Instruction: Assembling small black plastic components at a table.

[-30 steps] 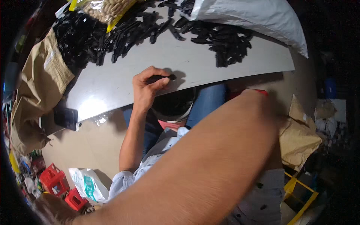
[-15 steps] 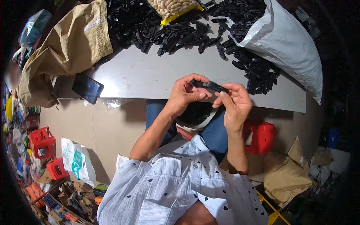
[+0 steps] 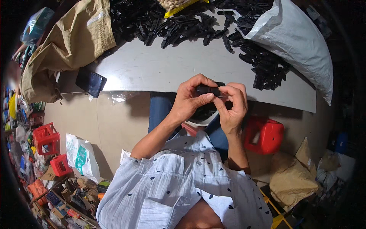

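A small black plastic part (image 3: 207,90) is held between my two hands, above the near edge of the table. My left hand (image 3: 189,97) grips it with thumb and fingers from the left. The fingertips of my right hand (image 3: 233,107) pinch its right end, so much of the part is covered. Just below my hands, between my knees, a light-rimmed bucket (image 3: 209,120) has black pieces in it. Loose black plastic parts (image 3: 179,32) lie heaped along the far side of the table, and a smaller heap (image 3: 267,70) lies to the right.
The grey table (image 3: 152,68) carries a brown sack (image 3: 72,42) and a phone (image 3: 91,82) at left, a white woven sack (image 3: 295,45) at right, and a yellow-edged bag of peanuts (image 3: 177,5) at the back. On the floor are a red container (image 3: 265,135) and red stools (image 3: 46,139).
My right hand has come closer to my left. The black part, earlier stretched out lengthwise between them, is now turned and more covered by my fingers. The whole view has shifted slightly.
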